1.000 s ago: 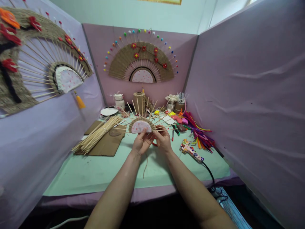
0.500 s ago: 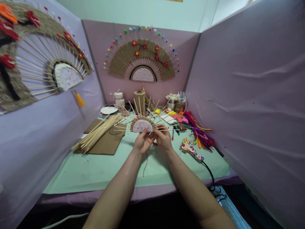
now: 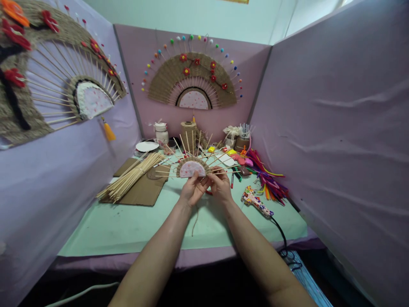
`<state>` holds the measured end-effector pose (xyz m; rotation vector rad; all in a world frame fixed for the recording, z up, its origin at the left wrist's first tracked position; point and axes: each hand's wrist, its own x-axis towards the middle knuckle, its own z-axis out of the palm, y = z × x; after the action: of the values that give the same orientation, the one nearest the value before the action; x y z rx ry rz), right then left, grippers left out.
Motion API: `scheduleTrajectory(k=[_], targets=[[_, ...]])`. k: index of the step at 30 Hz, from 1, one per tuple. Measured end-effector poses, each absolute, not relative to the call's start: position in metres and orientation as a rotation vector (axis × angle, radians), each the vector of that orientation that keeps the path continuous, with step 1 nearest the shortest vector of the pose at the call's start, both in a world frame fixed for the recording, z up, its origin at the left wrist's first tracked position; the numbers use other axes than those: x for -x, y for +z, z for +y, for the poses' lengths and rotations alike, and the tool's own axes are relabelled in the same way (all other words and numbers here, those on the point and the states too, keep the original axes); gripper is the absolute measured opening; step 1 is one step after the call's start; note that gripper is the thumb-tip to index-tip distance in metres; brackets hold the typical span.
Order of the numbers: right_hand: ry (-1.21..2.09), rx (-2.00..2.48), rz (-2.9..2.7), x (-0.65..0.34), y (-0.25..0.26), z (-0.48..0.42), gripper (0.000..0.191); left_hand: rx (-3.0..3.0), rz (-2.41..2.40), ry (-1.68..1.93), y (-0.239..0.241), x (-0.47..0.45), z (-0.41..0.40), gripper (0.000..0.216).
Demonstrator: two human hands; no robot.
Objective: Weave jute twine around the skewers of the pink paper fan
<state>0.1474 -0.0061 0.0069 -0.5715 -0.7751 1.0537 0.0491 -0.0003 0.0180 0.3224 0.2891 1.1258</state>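
A small fan frame (image 3: 192, 169) is held up over the table, its half-round base pale with pink spots, a band of woven twine round the curve and thin sticks spreading outward. My left hand (image 3: 193, 189) grips the bottom edge of the base, thumb in front and fingers behind. My right hand (image 3: 219, 182) is closed at the right end of the twine band, by the lowest sticks; whether it pinches twine or a stick there is too small to tell. A loose strand of twine (image 3: 196, 221) hangs below my hands towards the tabletop.
A bundle of sticks (image 3: 134, 175) lies on cardboard (image 3: 150, 194) at left. A glue gun (image 3: 257, 202) with a black cord and pipe cleaners (image 3: 271, 183) lie at right. Behind stand a twine spool (image 3: 188, 134) and a white jar (image 3: 161, 133). Finished fans (image 3: 194, 79) hang on the partitions.
The whole view has shifted slightly. Both hands keep nearly the same hold on the fan frame, with no clear change in the twine band.
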Motion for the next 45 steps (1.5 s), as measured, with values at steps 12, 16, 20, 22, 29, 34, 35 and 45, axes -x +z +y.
scheduleTrajectory(k=[12,16,20,22,29,34,35,45], targets=[[1.124,0.507,-0.777,-0.149,0.012,-0.008,0.026,-0.31,0.289,1.135,0.017,-0.05,0.001,0.015],[1.1,0.503,-0.833,-0.148,0.014,-0.008,0.036,-0.334,0.297,1.224,0.015,-0.049,0.005,0.008],[0.848,0.764,-0.84,-0.148,0.01,-0.007,0.034,-0.396,0.304,1.392,0.015,-0.05,0.005,0.012],[0.632,0.952,-0.863,-0.149,0.006,-0.007,0.029,-0.436,0.314,1.467,0.016,-0.052,0.003,0.018],[0.346,1.18,-0.805,-0.162,0.004,-0.001,0.034,-0.51,0.347,1.536,0.015,-0.058,0.0,0.025],[0.125,1.175,-1.0,-0.162,0.011,-0.009,0.023,-0.555,0.372,1.559,0.011,-0.06,0.001,0.023],[0.086,1.164,-1.098,-0.161,0.012,-0.011,0.019,-0.572,0.385,1.557,0.011,-0.061,0.0,0.023],[-0.053,1.26,-1.276,-0.163,0.01,-0.008,0.017,-0.647,0.483,1.537,0.009,-0.069,-0.004,0.028]])
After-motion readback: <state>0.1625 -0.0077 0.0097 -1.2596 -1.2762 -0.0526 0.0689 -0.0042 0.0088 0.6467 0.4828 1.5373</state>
